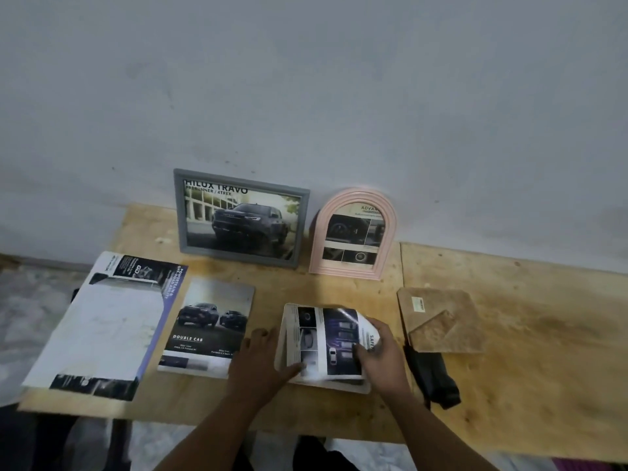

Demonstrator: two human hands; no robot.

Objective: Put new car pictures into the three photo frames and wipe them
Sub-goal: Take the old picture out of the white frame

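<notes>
A grey rectangular frame [239,219] with a dark truck picture leans on the wall. Beside it stands a pink arched frame [353,232] holding a car-interior picture. A white frame [353,388] lies flat on the table in front of me, with a curled car picture [326,341] on it. My left hand [263,358] rests flat at the frame's left edge, its thumb on the picture. My right hand [379,348] grips the picture's right edge. A brown backing board [438,317] with a stand flap lies to the right.
A car brochure page [207,328] and a larger cut sheet [105,324] lie on the left of the wooden table [526,334]. A black cloth [433,375] lies by my right hand. The wall rises just behind the frames.
</notes>
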